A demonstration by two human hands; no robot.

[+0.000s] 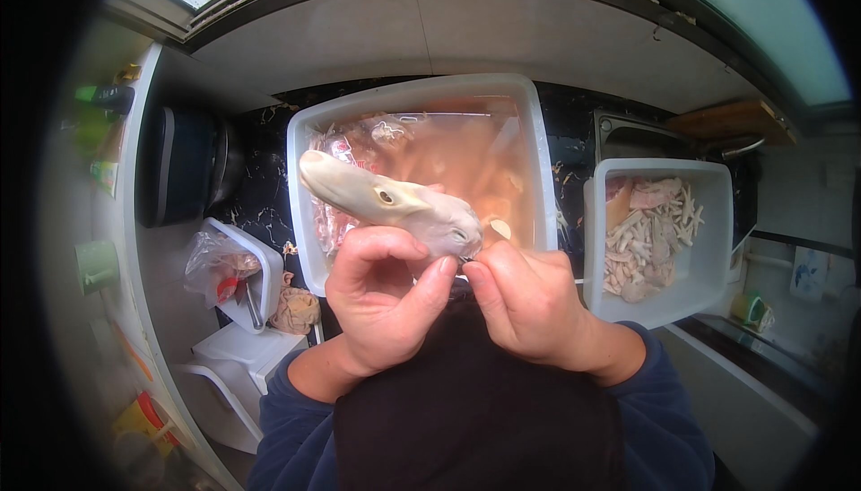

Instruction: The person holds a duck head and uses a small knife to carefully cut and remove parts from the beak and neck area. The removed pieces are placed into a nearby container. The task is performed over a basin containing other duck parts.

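A plucked duck head (pixel 397 205) with a long pale bill is held up over a large plastic tub. The bill points to the upper left, and one eye faces up. My left hand (pixel 387 296) grips the underside of the head, with thumb and forefinger curled. My right hand (pixel 528 299) is pinched close against the lower right end of the head, by my left thumb. Whatever lies between its fingertips is too small to make out. Below, the tub (pixel 546 175) contains reddish water, and bagged meat (pixel 329 222) lies along its left side.
On the right, a second white tub (pixel 713 235) holds chicken feet (pixel 646 242) and meat pieces by a steel sink (pixel 629 131). At left stand a small bin (pixel 269 269) with a plastic bag (pixel 202 262), a crumpled cloth (pixel 296 309) and a dark appliance (pixel 181 165).
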